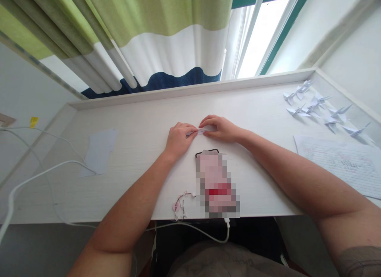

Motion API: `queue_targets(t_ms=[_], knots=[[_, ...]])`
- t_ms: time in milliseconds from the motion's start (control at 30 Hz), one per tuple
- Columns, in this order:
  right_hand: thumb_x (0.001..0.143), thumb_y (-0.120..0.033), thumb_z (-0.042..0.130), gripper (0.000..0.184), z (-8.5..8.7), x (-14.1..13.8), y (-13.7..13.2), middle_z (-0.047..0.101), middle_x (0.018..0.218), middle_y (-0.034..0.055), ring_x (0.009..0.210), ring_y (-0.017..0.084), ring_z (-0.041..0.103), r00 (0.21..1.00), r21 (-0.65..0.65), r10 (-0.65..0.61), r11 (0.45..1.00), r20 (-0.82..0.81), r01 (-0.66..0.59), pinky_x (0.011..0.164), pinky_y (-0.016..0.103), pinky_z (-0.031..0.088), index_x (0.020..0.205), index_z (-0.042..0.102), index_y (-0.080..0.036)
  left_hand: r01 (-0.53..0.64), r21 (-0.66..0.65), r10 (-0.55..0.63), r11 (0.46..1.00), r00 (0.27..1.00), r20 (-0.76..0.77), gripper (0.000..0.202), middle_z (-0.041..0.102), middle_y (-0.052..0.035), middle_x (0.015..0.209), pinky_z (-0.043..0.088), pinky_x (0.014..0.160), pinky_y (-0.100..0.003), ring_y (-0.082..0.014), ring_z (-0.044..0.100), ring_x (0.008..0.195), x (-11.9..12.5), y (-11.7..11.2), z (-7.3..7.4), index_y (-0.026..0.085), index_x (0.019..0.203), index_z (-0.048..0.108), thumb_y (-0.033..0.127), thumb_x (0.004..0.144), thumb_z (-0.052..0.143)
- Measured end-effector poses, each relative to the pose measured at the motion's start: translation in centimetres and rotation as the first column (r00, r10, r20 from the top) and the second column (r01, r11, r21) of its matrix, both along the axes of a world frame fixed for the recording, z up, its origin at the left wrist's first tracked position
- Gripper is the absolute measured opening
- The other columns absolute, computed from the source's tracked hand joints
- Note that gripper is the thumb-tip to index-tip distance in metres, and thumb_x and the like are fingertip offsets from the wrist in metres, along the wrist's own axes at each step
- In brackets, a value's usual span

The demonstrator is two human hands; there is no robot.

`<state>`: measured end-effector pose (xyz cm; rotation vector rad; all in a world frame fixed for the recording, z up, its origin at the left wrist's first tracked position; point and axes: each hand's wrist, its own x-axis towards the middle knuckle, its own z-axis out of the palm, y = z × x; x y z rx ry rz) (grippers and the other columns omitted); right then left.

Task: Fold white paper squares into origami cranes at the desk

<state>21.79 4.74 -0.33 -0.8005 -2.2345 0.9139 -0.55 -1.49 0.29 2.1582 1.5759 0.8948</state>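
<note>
A small folded piece of white paper [202, 131] lies between my hands over the middle of the desk. My left hand [181, 137] pinches its left end between thumb and fingers. From the other side, my right hand [218, 128] has its fingers and thumb closed around the right end. Much of the paper is hidden by the fingers, so its exact folded shape does not show. Just below the hands lies a phone [214, 181], blurred by pixel blocks, with a beaded strap [178, 205] beside its lower left.
Several folded paper cranes [324, 106] stand at the desk's back right. Below them lies a sheet with handwriting [342, 164]. Loose white paper pieces [99, 152] lie on the left near white cables [47, 168]. A raised rim [190, 88] runs along the back under the curtain [175, 47].
</note>
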Motion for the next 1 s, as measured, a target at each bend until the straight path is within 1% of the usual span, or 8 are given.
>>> queue_targets(t_ms=[267,400,533,633,733,800,900,1000], knots=[[0.098,-0.028,0.060,0.021,-0.6,-0.6,0.2,0.078,0.104,0.0101,0.102,0.027,0.068,0.999,0.079,-0.041,0.996,0.018,0.040,0.099,0.049,0.054,0.096,0.080,-0.022,0.058,0.010,-0.055,0.998,0.980,-0.194,0.019,0.081,-0.0062,0.117,0.050,0.103,-0.048,-0.0298,0.066,0.112,-0.1,-0.5,0.8,0.024,0.105,0.082,0.036,0.091,0.079],[0.097,-0.032,0.061,0.020,0.0,-0.6,-0.4,0.078,0.100,0.0100,0.097,0.027,0.069,0.994,-0.003,-0.112,0.994,0.001,0.112,0.095,0.049,0.056,0.099,0.078,-0.021,0.077,0.026,-0.072,0.997,0.983,-0.168,0.015,0.081,-0.0069,0.113,0.052,0.098,-0.043,-0.0274,0.066,0.108,-0.2,-0.2,0.5,0.023,0.098,0.081,0.029,0.099,0.066],[0.087,-0.038,0.076,0.039,0.6,-0.5,-1.0,0.076,0.128,0.0115,0.116,0.028,0.069,0.993,-0.084,-0.062,0.995,-0.098,0.054,0.106,0.050,0.054,0.124,0.074,-0.023,-0.036,0.008,0.035,0.999,0.998,0.046,0.023,0.080,-0.0068,0.099,0.053,0.088,-0.037,-0.0237,0.068,0.094,-0.3,0.1,0.2,0.022,0.093,0.077,0.032,0.102,0.059],[0.086,-0.040,0.077,0.034,1.0,-0.6,-1.2,0.080,0.114,0.0094,0.107,0.026,0.072,0.985,-0.140,-0.059,0.989,-0.165,0.036,0.102,0.047,0.056,0.114,0.077,-0.022,-0.091,-0.100,0.118,0.991,0.943,0.310,0.033,0.076,-0.0044,0.084,0.050,0.072,-0.031,-0.0189,0.064,0.075,0.3,0.1,0.1,0.020,0.091,0.076,0.046,0.101,0.058],[0.087,-0.042,0.074,0.025,1.3,-0.7,-1.1,0.081,0.094,0.0067,0.090,0.022,0.073,0.952,-0.292,-0.126,0.956,-0.280,0.041,0.090,0.041,0.058,0.095,0.078,-0.019,-0.015,-0.180,0.102,0.984,0.869,0.484,0.039,0.073,-0.0033,0.077,0.047,0.069,-0.029,-0.0172,0.062,0.071,1.3,-0.2,0.0,0.018,0.085,0.074,0.054,0.097,0.063],[0.082,-0.039,0.077,0.022,1.5,-0.7,-1.1,0.080,0.090,0.0057,0.087,0.020,0.072,0.933,-0.383,-0.144,0.924,-0.331,0.007,0.086,0.038,0.057,0.089,0.077,-0.018,-0.020,-0.198,0.121,0.980,0.850,0.513,0.039,0.072,-0.0032,0.076,0.046,0.068,-0.029,-0.0167,0.061,0.071,1.8,-0.5,0.1,0.018,0.084,0.074,0.054,0.095,0.066],[0.077,-0.037,0.081,0.022,1.9,-1.0,-1.3,0.080,0.089,0.0055,0.086,0.020,0.072,0.943,-0.472,-0.114,0.880,-0.312,-0.049,0.085,0.037,0.056,0.088,0.077,-0.018,-0.165,-0.141,0.215,0.976,0.827,0.520,0.036,0.074,-0.0037,0.080,0.048,0.072,-0.029,-0.0168,0.063,0.074,2.4,-0.6,0.3,0.019,0.084,0.073,0.051,0.096,0.066],[0.082,-0.046,0.079,0.028,2.1,-1.5,-1.8,0.078,0.083,0.0050,0.077,0.018,0.068,0.961,-0.458,-0.137,0.889,-0.240,0.013,0.076,0.035,0.054,0.084,0.076,-0.018,-0.218,-0.118,0.246,0.969,0.793,0.557,0.035,0.076,-0.0044,0.084,0.050,0.073,-0.029,-0.0169,0.065,0.076,2.8,-0.6,0.4,0.019,0.086,0.074,0.051,0.096,0.067]])
